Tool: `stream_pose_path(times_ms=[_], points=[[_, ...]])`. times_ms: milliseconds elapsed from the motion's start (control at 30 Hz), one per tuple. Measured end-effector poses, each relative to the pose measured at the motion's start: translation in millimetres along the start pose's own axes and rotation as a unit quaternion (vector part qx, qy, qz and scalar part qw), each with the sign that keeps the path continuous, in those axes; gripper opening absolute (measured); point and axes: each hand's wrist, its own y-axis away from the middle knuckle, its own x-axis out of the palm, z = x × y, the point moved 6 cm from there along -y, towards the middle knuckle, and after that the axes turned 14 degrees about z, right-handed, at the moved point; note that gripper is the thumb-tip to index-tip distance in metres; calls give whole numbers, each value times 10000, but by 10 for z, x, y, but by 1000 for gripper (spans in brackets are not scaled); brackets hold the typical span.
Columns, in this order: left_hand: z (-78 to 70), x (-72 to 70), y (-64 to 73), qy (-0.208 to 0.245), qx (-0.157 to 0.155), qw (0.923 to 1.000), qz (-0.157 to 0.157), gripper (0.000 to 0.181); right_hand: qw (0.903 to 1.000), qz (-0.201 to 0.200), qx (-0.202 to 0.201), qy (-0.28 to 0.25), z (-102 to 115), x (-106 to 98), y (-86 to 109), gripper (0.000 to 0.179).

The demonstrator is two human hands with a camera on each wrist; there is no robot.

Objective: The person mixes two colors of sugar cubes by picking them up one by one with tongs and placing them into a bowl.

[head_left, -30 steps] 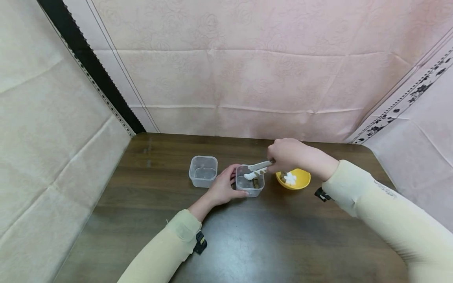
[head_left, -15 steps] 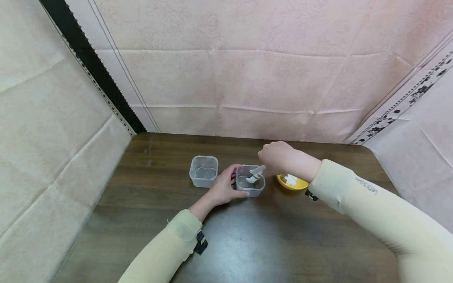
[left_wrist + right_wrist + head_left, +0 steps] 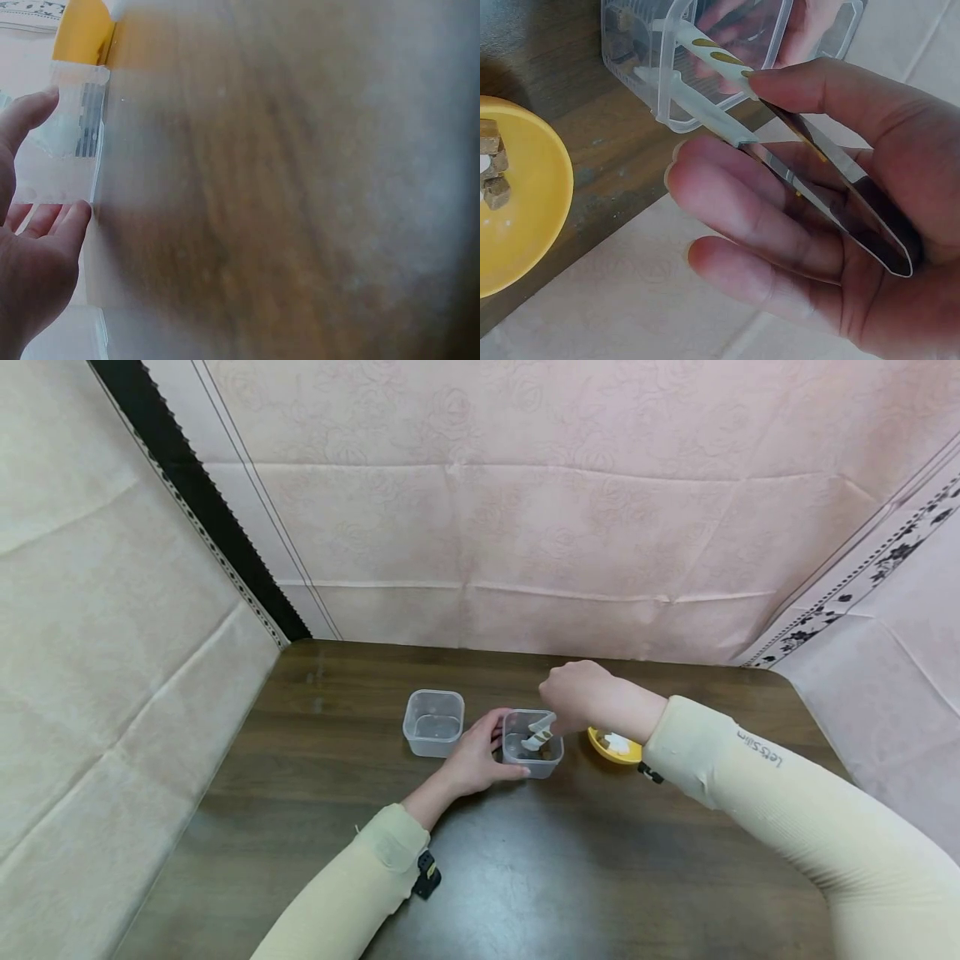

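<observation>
A clear plastic container (image 3: 534, 769) sits on the table, gripped at its left side and front by my left hand (image 3: 474, 758). My right hand (image 3: 576, 695) holds tongs with pale tips (image 3: 705, 116) and metal arms. Both tips reach into that container, and in the right wrist view they stand apart. Small brown cubes (image 3: 619, 20) lie inside it near the tips; whether the tips touch them I cannot tell. To the right is a yellow bowl (image 3: 610, 758) with several brown cubes (image 3: 496, 193) and a white piece (image 3: 618, 743), partly hidden by my right wrist.
A second clear container (image 3: 432, 746) stands left of my left hand. The brown wooden table (image 3: 322, 827) ends at the back against a pale pink cloth (image 3: 525, 552). More cloth hangs at both sides.
My right hand has moved left, taking the tongs lower and deeper into the container, and its forearm now covers more of the bowl. My left hand stays on the container.
</observation>
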Motion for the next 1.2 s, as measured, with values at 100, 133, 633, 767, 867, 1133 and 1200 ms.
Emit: stream_pose_path(times_ms=[100,133,633,767,867,1133,1200], points=[[3,2,3,-18,-8,10000,7,89,9999,77,-45,-114,0,6,3,23],[1,3,3,-19,-6,10000,13,89,9998,111,-61,-163,-2,9,7,23],[9,-4,19,-56,-64,10000,20,90,9980,284,-45,-563,-53,27,7,25],[15,-8,20,-58,-54,10000,4,90,9980,402,-65,-475,-41,26,-23,26],[14,-7,22,-48,-40,10000,-3,90,9975,545,-58,-457,-43,23,-42,29],[13,-4,20,-22,-85,10000,28,90,9937,885,-71,-683,-69,66,-27,32],[16,-5,18,-34,-126,9999,35,90,9941,859,-92,-658,-71,67,-4,33]])
